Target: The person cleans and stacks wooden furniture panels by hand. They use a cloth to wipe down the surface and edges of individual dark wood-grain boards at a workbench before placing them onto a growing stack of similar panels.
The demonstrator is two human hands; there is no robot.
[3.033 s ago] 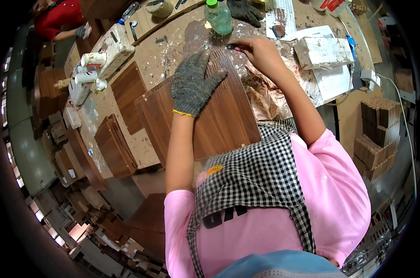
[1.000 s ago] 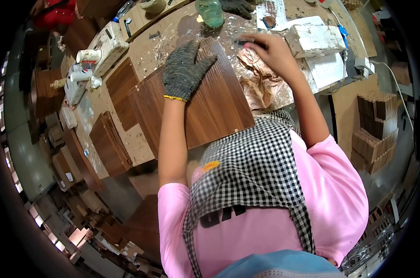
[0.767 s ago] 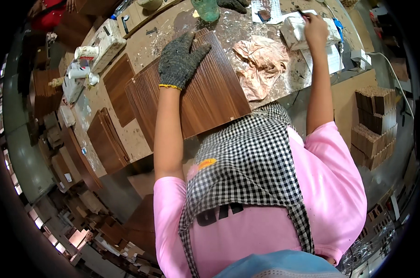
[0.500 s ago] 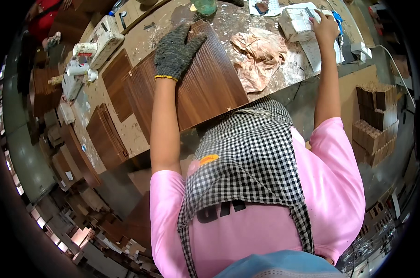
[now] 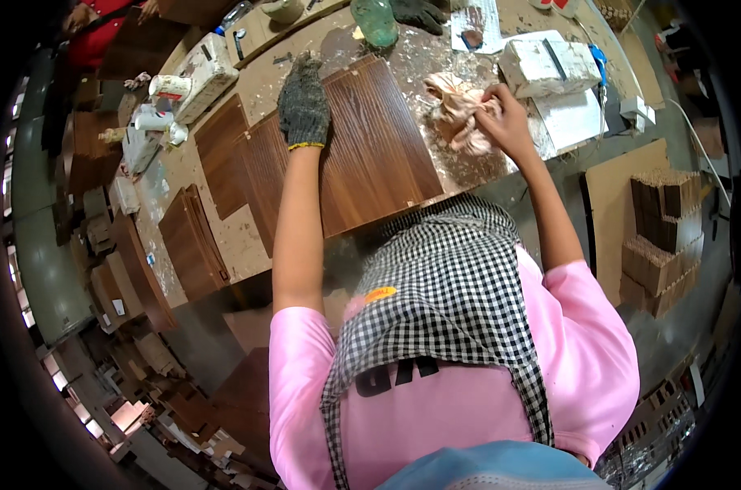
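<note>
My left hand (image 5: 304,102), in a dark grey knitted glove with a yellow cuff edge, rests along the left part of a brown wood-grain panel (image 5: 378,135). Its fingers are stretched out toward the far side and hold nothing. To the right of the panel, my bare right hand (image 5: 505,122) is closed on a crumpled pale pink rag (image 5: 456,102), bunching it up off the stained tabletop. A dark flat tool (image 5: 554,59) lies on a white paint-smeared block (image 5: 542,69) beyond that hand.
More brown panels (image 5: 189,237) lie on the table at the left, near white bottles (image 5: 154,121). A green jar (image 5: 375,23) and a dark glove (image 5: 419,14) stand at the far side. Paper sheets (image 5: 570,118) lie right. Stacked boards (image 5: 664,220) stand on the floor. Another person (image 5: 97,33) is far left.
My right hand has left the tool on the white block, moved left and nearer, and gripped the rag, which is now bunched. My left hand's fingers have drawn closer together on the panel.
</note>
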